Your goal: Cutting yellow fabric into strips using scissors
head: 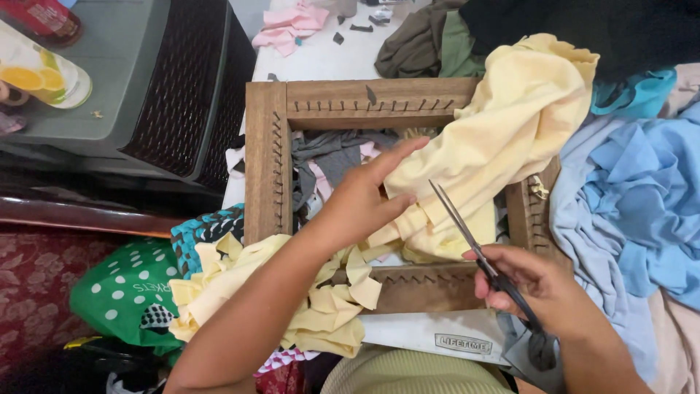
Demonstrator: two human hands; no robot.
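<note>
- Yellow cloth (503,138) is soft, light and floppy, and lies over the right side of the wooden frame (266,160) on the desk (321,58).
- It looks best held flat near the cut edge.
- Left hand (364,197) presses flat on it, fingers out.
- Right hand (532,281) grips black scissors (474,244), blades pointing up at the cloth.

Home craft corner, wooden loom frame (266,160), fabric scraps (292,25)

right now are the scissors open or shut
Shut: the scissors, held in the right hand, show one thin closed blade line pointing at the yellow cloth.
</note>
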